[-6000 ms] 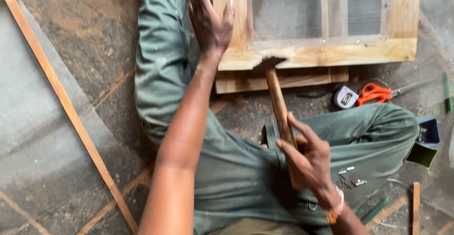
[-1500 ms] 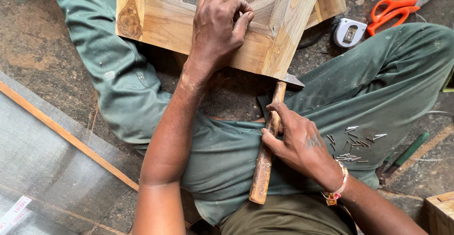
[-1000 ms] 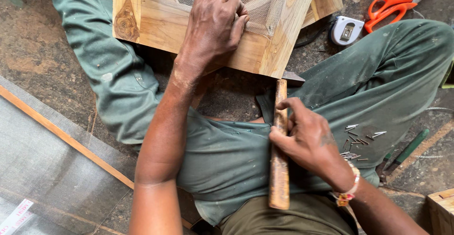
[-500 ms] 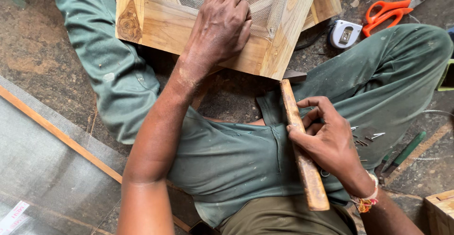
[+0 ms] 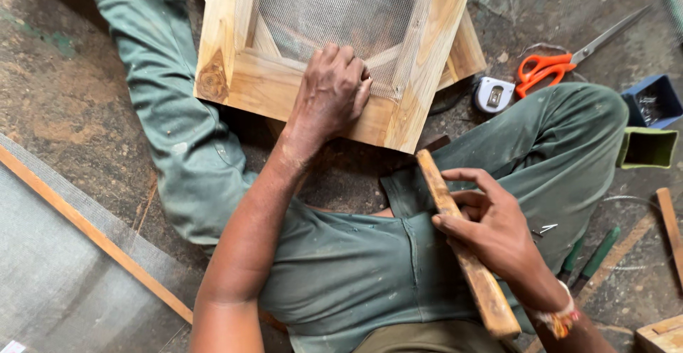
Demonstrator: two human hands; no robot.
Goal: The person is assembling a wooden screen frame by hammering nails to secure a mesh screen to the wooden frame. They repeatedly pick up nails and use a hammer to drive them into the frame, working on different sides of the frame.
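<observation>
Rough, stained grey-brown concrete floor (image 5: 78,104), dusty and patched with green; daylight soft and even, without hard shadows; long thin wooden strip (image 5: 92,232) lying slantwise at left beside a sheet of grey wire mesh (image 5: 50,282); orange-handled scissors (image 5: 562,58) and small round tape measure (image 5: 493,95) upper right; blue plastic box (image 5: 654,100), green container (image 5: 646,147), wooden offcuts (image 5: 669,218) along the right edge.

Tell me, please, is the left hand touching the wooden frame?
Touching. The head view shows the left hand pressed flat on the wooden frame, its fingers reaching onto the mesh.
</observation>
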